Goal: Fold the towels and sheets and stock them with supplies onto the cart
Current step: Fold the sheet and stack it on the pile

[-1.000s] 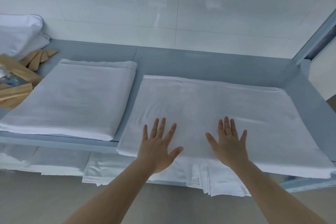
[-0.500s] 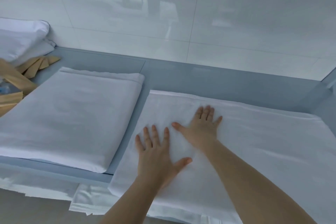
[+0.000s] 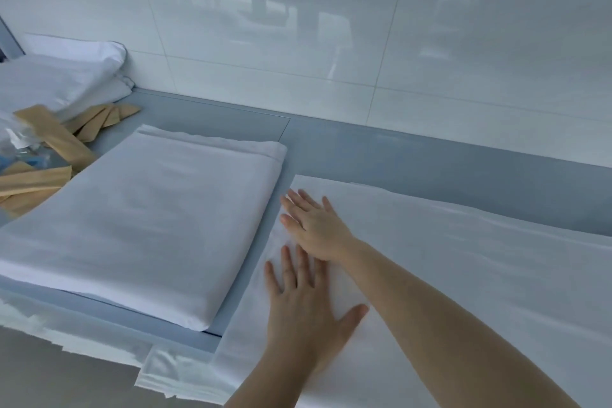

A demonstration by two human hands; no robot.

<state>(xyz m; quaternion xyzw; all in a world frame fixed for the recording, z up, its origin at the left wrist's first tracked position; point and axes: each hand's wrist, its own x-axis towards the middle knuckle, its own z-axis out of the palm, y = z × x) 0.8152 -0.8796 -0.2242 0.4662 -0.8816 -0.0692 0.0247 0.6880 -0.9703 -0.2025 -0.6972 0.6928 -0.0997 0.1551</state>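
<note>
Here, by label:

Hidden or cut off: the flat sheet (image 3: pixel 447 275) runs off the right and near edges, so its full extent cannot be told; the wooden hangers (image 3: pixel 43 156) and a clear plastic packet (image 3: pixel 20 146) at far left are partly cropped and blurred; white linen (image 3: pixel 99 338) hanging below the shelf edge shows only as a strip.

Sheet's axis: the flat sheet lies with its long side running left to right along the grey shelf (image 3: pixel 397 156), its left short edge just beside the folded sheet (image 3: pixel 149 219), a narrow strip of shelf between them.

Folded sheet: a thick rectangle, long axis running near to far, angled slightly toward the right at the far end.

Left hand (image 3: pixel 304 311): flat, fingers spread, palm down on the flat sheet's near-left corner; gripping nothing.

Right hand (image 3: pixel 318 225): flat and unclenched, pressed on the sheet just beyond the left hand, fingers pointing left toward the sheet's edge.

Pillows (image 3: pixel 63 76): stacked at the far left against the tiled wall (image 3: pixel 331 26).
</note>
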